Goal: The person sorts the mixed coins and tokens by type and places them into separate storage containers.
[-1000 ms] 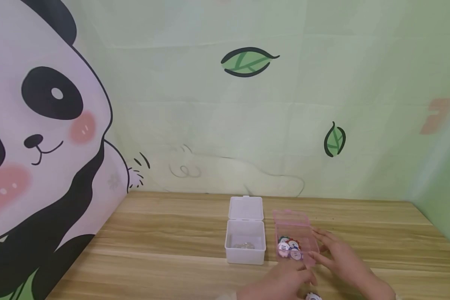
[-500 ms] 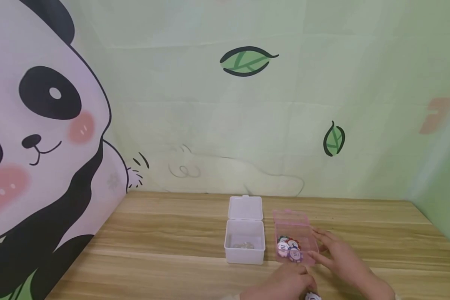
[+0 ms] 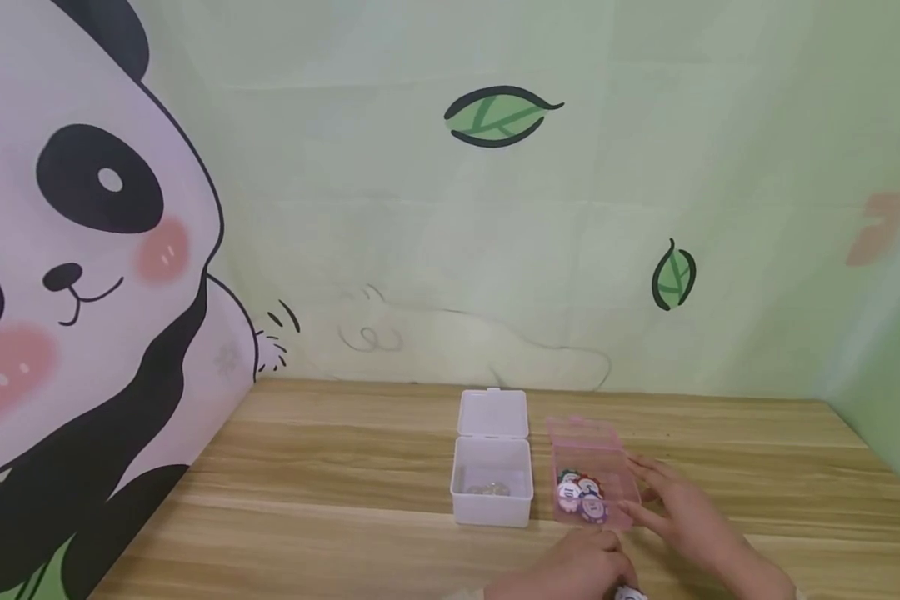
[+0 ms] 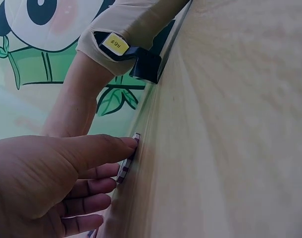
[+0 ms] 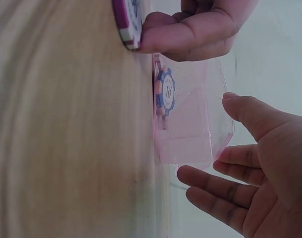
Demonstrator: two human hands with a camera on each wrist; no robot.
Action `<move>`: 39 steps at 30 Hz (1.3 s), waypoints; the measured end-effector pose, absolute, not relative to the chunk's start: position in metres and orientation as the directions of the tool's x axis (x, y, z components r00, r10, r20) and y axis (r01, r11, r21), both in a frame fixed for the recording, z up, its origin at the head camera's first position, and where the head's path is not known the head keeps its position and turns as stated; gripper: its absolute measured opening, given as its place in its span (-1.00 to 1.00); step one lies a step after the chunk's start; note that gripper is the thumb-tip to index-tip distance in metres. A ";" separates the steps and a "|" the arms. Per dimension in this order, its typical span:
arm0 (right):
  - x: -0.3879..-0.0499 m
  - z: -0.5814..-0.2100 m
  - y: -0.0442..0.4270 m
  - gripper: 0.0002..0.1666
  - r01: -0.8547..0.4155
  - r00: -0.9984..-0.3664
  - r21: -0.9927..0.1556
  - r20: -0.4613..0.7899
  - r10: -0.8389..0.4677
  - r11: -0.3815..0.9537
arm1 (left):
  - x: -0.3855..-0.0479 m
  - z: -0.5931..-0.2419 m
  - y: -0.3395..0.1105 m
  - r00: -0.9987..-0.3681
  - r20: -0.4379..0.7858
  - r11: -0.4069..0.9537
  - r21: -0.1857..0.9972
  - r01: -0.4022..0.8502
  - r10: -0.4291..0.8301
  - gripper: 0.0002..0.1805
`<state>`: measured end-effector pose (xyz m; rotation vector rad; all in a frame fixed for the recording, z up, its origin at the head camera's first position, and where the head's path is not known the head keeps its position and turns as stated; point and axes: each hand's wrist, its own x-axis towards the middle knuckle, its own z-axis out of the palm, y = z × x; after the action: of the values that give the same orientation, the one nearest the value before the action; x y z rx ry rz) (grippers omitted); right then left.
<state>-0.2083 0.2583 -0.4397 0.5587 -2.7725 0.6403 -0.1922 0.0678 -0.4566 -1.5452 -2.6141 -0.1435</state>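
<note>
Low in the head view, my left hand (image 3: 573, 560) pinches a white-and-purple poker chip (image 3: 630, 593) by its edge, close to the wooden tabletop. The left wrist view has thumb and fingers at opposite sides of the chip (image 4: 125, 168). My right hand (image 3: 686, 512) rests along the right side of a see-through pink box (image 3: 607, 467), its fingers fairly straight and the thumb at the rim. That box stands with its lid back, and several poker chips (image 3: 581, 492) lie inside at the left.
Left of the pink box, a white lidded box (image 3: 491, 510) stands with its lid raised and a few pale, clear pieces (image 3: 492, 489) inside. Behind the wooden table (image 3: 330, 500) hangs a green cloth backdrop (image 3: 390, 208) with a panda print.
My left hand has moved slightly right and closed its fingers on the chip near the front. The right hand stays at the pink box. The head view has shifted a little.
</note>
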 end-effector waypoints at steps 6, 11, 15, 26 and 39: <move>-0.207 -0.439 0.259 -0.32 -0.421 -0.896 -0.365 0.310 -0.318 0.831 | -0.190 -0.458 0.070 -0.498 0.109 0.495 0.055 0.867 0.860 -0.78; -0.207 -0.440 0.260 -0.32 -0.420 -0.898 -0.366 0.302 -0.321 0.830 | -0.190 -0.456 0.069 -0.502 0.105 0.500 0.049 0.865 0.858 -0.78; -0.207 -0.441 0.260 -0.32 -0.427 -0.894 -0.365 0.308 -0.326 0.827 | -0.190 -0.454 0.068 -0.500 0.109 0.499 0.036 0.866 0.859 -0.76; -0.208 -0.441 0.259 -0.33 -0.421 -0.895 -0.349 0.311 -0.320 0.837 | -0.192 -0.453 0.066 -0.496 0.086 0.493 0.055 0.868 0.864 -0.76; -0.207 -0.441 0.258 -0.33 -0.435 -0.882 -0.332 0.344 -0.322 0.837 | -0.193 -0.449 0.063 -0.536 0.127 0.526 0.106 0.844 0.834 -0.67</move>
<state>-0.2069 0.2584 -0.4414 0.5766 -2.7428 0.5898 -0.1935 0.0630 -0.4486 -1.4812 -2.6912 -0.2381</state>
